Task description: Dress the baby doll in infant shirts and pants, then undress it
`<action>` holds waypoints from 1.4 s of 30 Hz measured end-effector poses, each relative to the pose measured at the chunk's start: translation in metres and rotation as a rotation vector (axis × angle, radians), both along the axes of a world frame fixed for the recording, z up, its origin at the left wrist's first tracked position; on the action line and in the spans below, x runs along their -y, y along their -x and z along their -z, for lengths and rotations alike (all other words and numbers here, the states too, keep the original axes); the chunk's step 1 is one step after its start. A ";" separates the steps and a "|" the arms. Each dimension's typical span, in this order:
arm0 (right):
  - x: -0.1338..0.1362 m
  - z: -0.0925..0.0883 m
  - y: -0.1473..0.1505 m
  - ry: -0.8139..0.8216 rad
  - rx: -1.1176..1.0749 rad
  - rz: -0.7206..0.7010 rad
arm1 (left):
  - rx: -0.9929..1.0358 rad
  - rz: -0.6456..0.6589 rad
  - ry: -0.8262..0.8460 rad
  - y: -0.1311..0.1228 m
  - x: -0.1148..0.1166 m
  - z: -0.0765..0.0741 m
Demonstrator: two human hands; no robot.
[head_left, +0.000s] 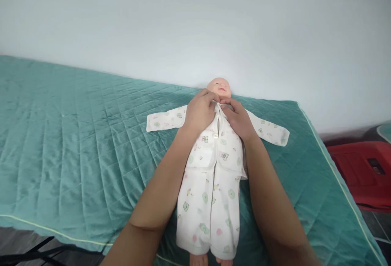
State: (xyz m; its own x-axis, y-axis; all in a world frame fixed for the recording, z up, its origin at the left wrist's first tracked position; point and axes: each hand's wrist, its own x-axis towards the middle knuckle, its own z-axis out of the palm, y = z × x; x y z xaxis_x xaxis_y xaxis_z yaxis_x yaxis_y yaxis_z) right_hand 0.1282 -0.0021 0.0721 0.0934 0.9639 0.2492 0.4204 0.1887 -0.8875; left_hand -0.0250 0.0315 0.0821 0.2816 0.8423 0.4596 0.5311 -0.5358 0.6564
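A baby doll (220, 86) lies on its back on a teal quilted mattress (76, 135), head toward the wall. It wears a white printed shirt (214, 139) with sleeves spread out and matching printed trousers (210, 213). My left hand (200, 111) and my right hand (238, 119) both rest at the doll's upper chest, just below its chin. Their fingers are closed, pinching the two front edges of the shirt at the collar. The doll's bare feet show at the bottom edge.
A plain white wall stands behind the mattress. A red plastic object (363, 172) sits on the floor to the right of the mattress edge. Dark floor and a black frame show at the lower left.
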 end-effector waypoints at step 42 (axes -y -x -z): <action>-0.005 0.003 -0.003 -0.058 -0.123 -0.058 | 0.178 0.126 0.241 0.006 -0.018 0.011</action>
State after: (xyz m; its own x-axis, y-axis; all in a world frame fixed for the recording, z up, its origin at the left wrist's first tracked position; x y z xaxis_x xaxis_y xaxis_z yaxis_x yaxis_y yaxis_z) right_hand 0.1310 0.0030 0.0692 0.0717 0.9529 0.2946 0.2962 0.2617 -0.9186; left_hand -0.0311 0.0495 0.0709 0.3234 0.8966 0.3026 0.3360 -0.4078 0.8490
